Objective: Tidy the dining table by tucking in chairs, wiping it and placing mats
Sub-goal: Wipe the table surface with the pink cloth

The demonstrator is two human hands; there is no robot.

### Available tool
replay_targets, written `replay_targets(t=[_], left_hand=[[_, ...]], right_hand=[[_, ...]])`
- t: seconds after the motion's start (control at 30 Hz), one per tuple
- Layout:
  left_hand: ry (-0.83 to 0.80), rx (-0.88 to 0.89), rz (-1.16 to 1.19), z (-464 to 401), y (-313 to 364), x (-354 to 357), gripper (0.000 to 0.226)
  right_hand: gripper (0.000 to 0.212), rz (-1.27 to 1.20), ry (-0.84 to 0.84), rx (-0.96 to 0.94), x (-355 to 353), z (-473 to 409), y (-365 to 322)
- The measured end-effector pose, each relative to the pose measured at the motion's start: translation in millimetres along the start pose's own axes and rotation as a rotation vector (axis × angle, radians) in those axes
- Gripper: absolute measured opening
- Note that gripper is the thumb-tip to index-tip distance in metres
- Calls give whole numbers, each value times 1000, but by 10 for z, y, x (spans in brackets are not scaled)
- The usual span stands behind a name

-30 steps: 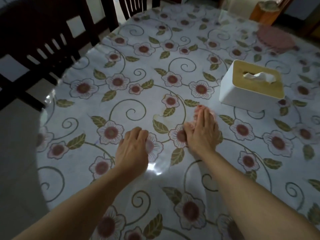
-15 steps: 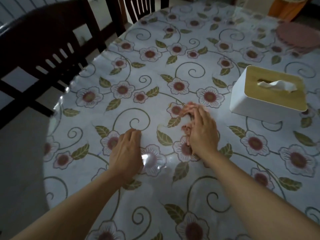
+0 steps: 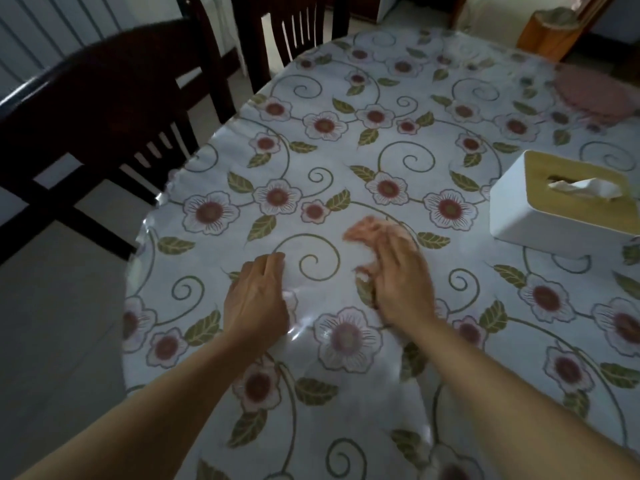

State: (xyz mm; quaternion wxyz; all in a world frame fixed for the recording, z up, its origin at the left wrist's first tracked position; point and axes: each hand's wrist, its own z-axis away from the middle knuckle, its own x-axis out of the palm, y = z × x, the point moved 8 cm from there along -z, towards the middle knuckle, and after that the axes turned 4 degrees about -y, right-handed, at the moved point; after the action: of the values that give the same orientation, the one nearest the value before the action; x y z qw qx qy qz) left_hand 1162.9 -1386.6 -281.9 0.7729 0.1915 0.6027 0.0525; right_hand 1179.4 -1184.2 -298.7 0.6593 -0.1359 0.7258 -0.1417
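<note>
The dining table (image 3: pixel 398 161) carries a glossy white cover printed with flowers and green leaves. My right hand (image 3: pixel 403 282) lies flat on a pink cloth (image 3: pixel 367 232), pressing it onto the cover near the middle; the cloth shows past my fingertips and is blurred. My left hand (image 3: pixel 258 301) rests on the cover to the left with its fingers curled loosely and nothing in it. A round pink mat (image 3: pixel 595 95) lies at the far right of the table.
A white tissue box (image 3: pixel 561 209) with a wooden lid stands to the right of my right hand. Two dark wooden chairs, one (image 3: pixel 114 109) at the left and one (image 3: pixel 294 26) at the far end, stand beside the table. A wooden stand (image 3: pixel 550 32) is at the back right.
My right hand has slid the pink cloth to the left and farther from the tissue box. My left hand has stayed beside it on the cover.
</note>
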Motion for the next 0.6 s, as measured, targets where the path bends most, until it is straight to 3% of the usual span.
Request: replay_targets(t=[0.1, 0.13, 0.2, 0.27, 0.33, 0.5, 0.6], left_hand=[[-46, 42, -45, -156, -93, -42, 56], [-72, 46, -61, -192, -133, -37, 60], [-114, 51, -69, -237, -219, -36, 64], [-114, 62, -69, -249, -275, -44, 59], [-96, 73, -54, -269, -304, -73, 62], [-33, 100, -20, -510, -399, -176, 65], [25, 135, 23, -638, -447, -197, 56]], right_hand=[[56, 87, -41, 293, 137, -283, 165], [53, 58, -7, 300, 165, -303, 21], [54, -64, 44, 133, 239, -235, -506], [56, -72, -73, -76, 440, 30, -946], [51, 0, -98, -95, 479, 146, -907], [52, 195, 43, 412, 145, -300, 174], [56, 200, -3, 488, 240, -709, 246]])
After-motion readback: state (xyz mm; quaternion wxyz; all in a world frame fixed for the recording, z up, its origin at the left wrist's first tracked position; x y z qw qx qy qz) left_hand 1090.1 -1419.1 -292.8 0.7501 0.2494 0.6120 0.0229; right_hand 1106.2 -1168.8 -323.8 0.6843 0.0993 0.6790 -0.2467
